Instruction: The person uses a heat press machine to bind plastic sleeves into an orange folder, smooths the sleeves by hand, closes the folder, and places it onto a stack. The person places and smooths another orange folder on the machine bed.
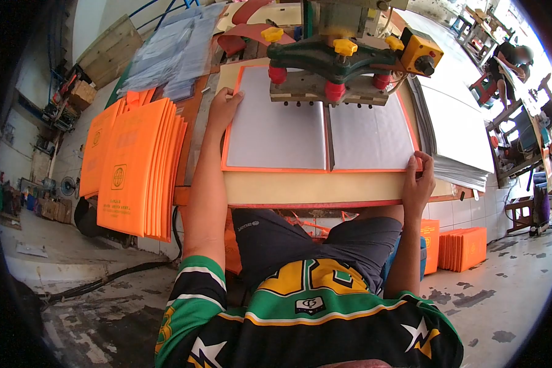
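An orange folder [276,132] lies spread open on the tan board of the work table, its inside faces pale grey and glossy, with a dark strip along the spine. My left hand [226,105] grips its left edge, fingers closed over the border. At the lower right corner, my right hand [419,173] pinches the folder between thumb and fingers. A green press head [334,58] with yellow knobs and red feet hangs over the folder's far part, its metal plate hiding the top of the spine. I cannot tell whether the plate touches it.
Orange folders [138,168] with printed covers stack at the left table edge. Clear plastic sheets [175,49] lie behind them. White sheets [454,119] pile up at the right. A yellow control box [420,54] juts from the press. More orange folders [463,248] stand on the floor. A person sits far right.
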The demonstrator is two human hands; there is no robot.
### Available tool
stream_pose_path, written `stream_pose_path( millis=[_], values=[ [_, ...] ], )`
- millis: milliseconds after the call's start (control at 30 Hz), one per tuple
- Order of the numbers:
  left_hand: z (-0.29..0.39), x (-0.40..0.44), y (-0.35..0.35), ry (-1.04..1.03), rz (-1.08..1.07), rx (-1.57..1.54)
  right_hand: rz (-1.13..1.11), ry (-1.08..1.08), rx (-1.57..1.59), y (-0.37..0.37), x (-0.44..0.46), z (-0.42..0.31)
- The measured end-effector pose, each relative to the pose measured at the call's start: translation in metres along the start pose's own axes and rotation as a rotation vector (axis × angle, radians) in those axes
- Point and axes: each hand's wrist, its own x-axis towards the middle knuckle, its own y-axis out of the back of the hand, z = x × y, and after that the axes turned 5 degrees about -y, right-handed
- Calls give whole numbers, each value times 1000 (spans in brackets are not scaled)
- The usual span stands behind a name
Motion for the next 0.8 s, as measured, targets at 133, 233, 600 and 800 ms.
stream_pose_path(
  millis=[133, 233, 600, 800],
  values=[
    [-6, 4, -1, 9, 5, 26, 8, 5, -1, 0, 1, 2],
    [-3, 3, -1, 9, 1, 15, 12, 15, -1, 0, 0, 1],
    [4, 0, 0, 10, 10, 47, 7, -10, 25, 0, 0, 1],
    [4, 0, 1, 26, -4, 8, 6, 7, -4, 0, 1, 3]
  ],
)
